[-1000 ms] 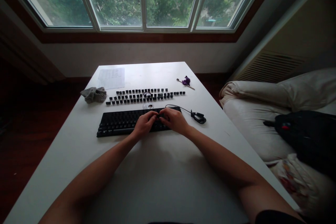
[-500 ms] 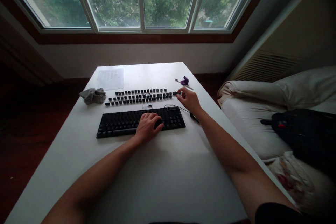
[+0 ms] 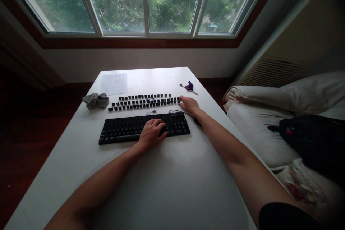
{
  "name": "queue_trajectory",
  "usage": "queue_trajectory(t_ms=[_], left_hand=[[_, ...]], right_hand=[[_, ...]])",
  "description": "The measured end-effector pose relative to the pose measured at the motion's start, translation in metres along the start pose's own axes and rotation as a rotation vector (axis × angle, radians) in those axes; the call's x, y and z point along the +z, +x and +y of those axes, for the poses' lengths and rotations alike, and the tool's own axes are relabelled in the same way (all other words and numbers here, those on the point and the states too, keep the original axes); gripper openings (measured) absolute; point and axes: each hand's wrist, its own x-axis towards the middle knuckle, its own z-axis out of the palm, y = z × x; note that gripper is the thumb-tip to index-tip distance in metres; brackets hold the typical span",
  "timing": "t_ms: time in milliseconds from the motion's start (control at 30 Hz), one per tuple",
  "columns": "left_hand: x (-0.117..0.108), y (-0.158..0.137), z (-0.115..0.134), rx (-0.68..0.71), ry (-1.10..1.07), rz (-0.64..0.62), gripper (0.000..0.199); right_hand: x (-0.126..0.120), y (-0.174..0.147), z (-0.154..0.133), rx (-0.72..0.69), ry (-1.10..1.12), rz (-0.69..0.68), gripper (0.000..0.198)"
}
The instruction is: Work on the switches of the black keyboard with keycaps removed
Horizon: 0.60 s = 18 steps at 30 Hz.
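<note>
A black keyboard [image 3: 121,125] lies across the white table. My left hand [image 3: 152,130] rests on its right half, fingers bent forward over the keys and thumb apart. Behind the keyboard, small black keycaps [image 3: 140,105] stand in several rows. At the right end of these rows is my right hand [image 3: 190,105], its thumb and fingertips drawn together at a keycap [image 3: 178,99], which they partly hide. The keyboard's cable [image 3: 175,111] runs beneath my right wrist.
A clear round plastic piece [image 3: 151,111] sits behind the keyboard. A grey cloth [image 3: 95,101] and a printed paper sheet [image 3: 113,83] lie at left. A thin brush [image 3: 192,90] and a crumpled purple item [image 3: 189,86] are at back right. A cushioned seat [image 3: 242,118] stands beside the table.
My right hand has come down slightly and to the left, bringing its fingertips to the end of the keycap row. My left hand stays on the keyboard.
</note>
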Motion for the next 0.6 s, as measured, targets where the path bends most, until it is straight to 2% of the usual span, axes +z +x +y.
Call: queue_trajectory(t_ms=[267,600], left_hand=[[-0.0006,-0.0008,-0.0007,0.001,0.08,-0.011,0.029],[-0.0014,-0.0008,-0.0012,0.003,0.091,-0.014,0.029]], right_hand=[[0.0051,0.0106,-0.0066,0.019,-0.101,-0.025,0.027],[0.0012,0.0118,-0.0095,0.017,-0.1,-0.045,0.026]])
